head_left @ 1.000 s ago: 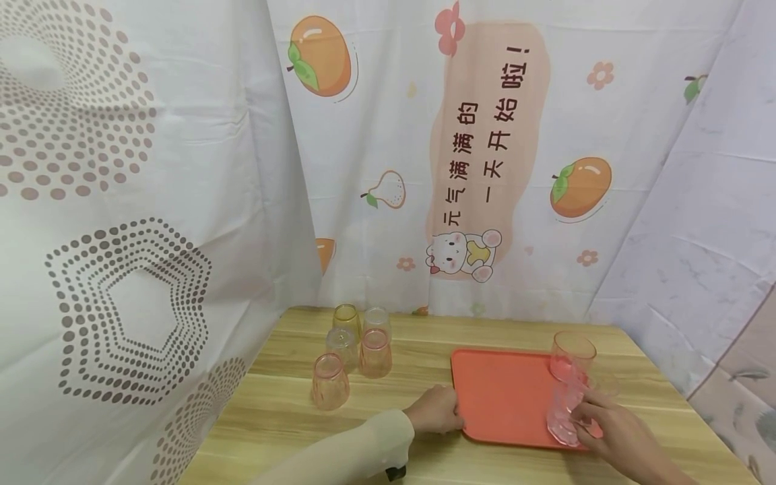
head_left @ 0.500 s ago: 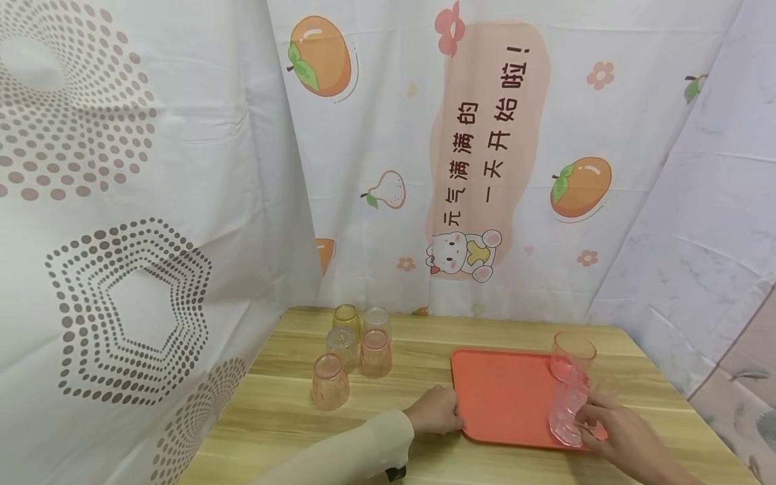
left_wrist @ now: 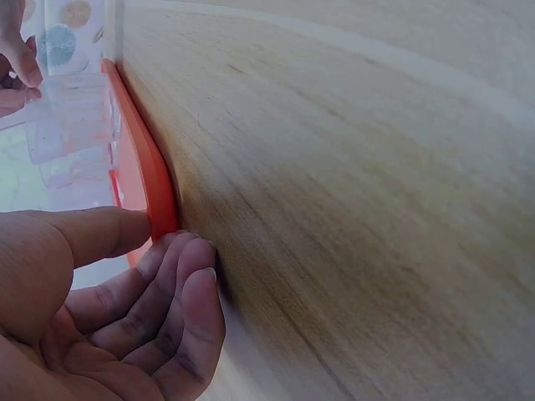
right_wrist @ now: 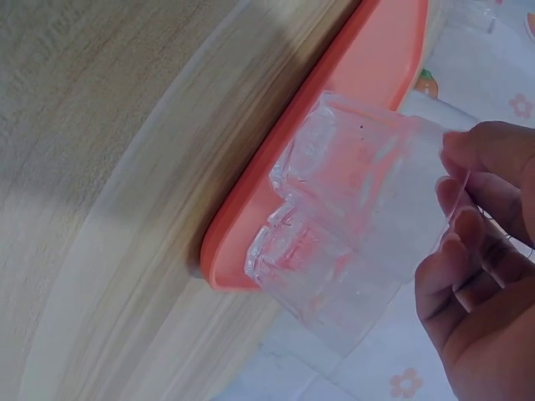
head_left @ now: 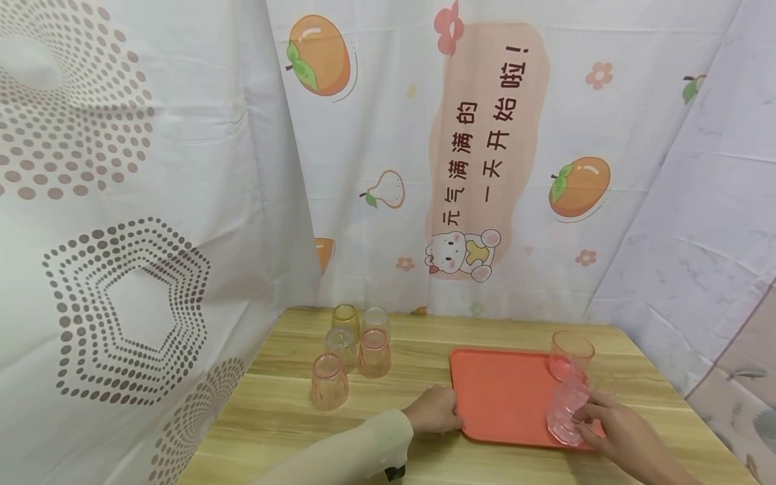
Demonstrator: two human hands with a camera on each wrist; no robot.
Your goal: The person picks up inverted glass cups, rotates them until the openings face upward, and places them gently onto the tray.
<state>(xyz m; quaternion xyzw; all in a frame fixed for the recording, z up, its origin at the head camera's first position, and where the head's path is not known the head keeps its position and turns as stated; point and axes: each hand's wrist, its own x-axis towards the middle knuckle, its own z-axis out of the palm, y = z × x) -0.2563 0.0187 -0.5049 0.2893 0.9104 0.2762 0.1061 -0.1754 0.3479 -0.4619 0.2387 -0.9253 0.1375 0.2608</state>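
Note:
My left hand (head_left: pixel 433 411) pinches the left edge of the red tray (head_left: pixel 497 397); in the left wrist view the thumb (left_wrist: pixel 113 234) lies on the rim with curled fingers below. At the tray's front right corner, my right hand (head_left: pixel 624 434) grips a clear drinking glass (head_left: pixel 562 426) by its rim, thumb on one side and fingers on the other. The right wrist view shows this glass (right_wrist: pixel 334 159) upright, its base right at the tray surface, close beside a second clear glass (right_wrist: pixel 301 267). A pink-tinted glass (head_left: pixel 571 353) stands at the tray's back right.
Several upside-down glasses cluster on the wooden table (head_left: pixel 412 343) at the left: a yellow one (head_left: pixel 345 318), a pink one (head_left: pixel 375 357) and clear ones among them. Another pink glass (head_left: pixel 330 387) stands nearest me. Patterned curtains (head_left: pixel 388 135) hang behind and at both sides.
The right hand and its glass have shifted only very slightly on the tray. My left hand, the tray and the other glasses stay where they were.

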